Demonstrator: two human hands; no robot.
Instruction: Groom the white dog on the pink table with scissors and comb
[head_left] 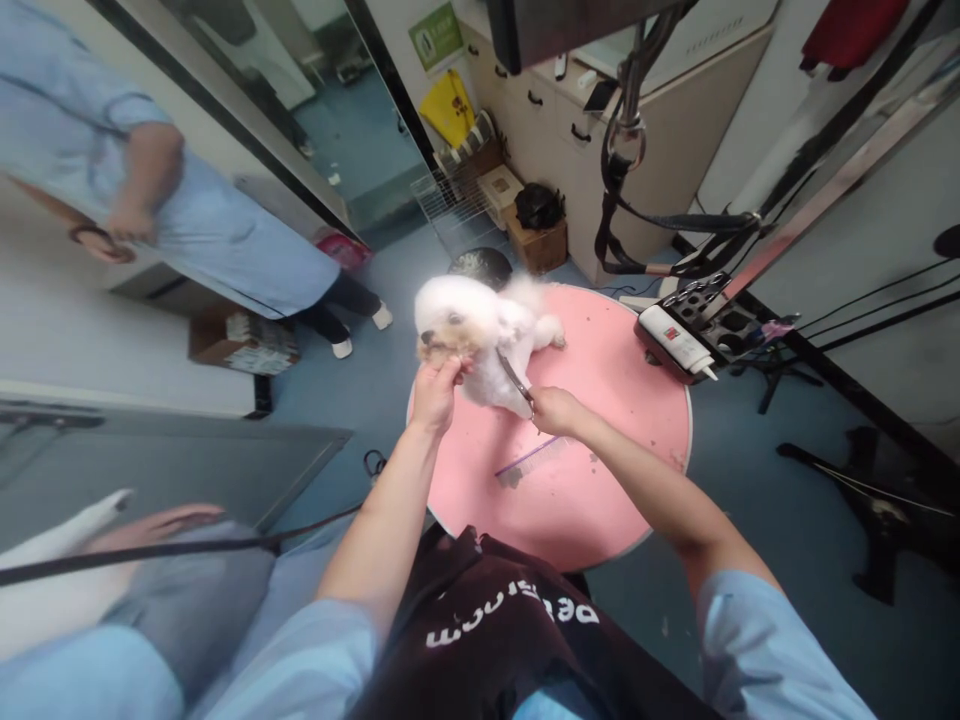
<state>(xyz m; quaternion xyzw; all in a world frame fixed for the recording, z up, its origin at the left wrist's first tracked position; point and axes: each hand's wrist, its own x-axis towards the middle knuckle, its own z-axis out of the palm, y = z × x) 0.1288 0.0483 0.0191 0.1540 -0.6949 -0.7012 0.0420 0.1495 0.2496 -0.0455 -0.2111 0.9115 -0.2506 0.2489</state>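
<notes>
A white fluffy dog is at the far left side of a round pink grooming table scattered with hair clippings. The person's left hand pinches its chin fur; the right hand grips curved scissors against its chest. A purple-spined comb lies nearer. Around the table: blue floor, beige drawers, a cardboard box, a white bottle by the table's right edge, and a co-worker in a pale blue smock at left.

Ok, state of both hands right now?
Left hand: closed, fingers at the dog's chin, seemingly holding it there.
Right hand: closed, holding scissors.
</notes>
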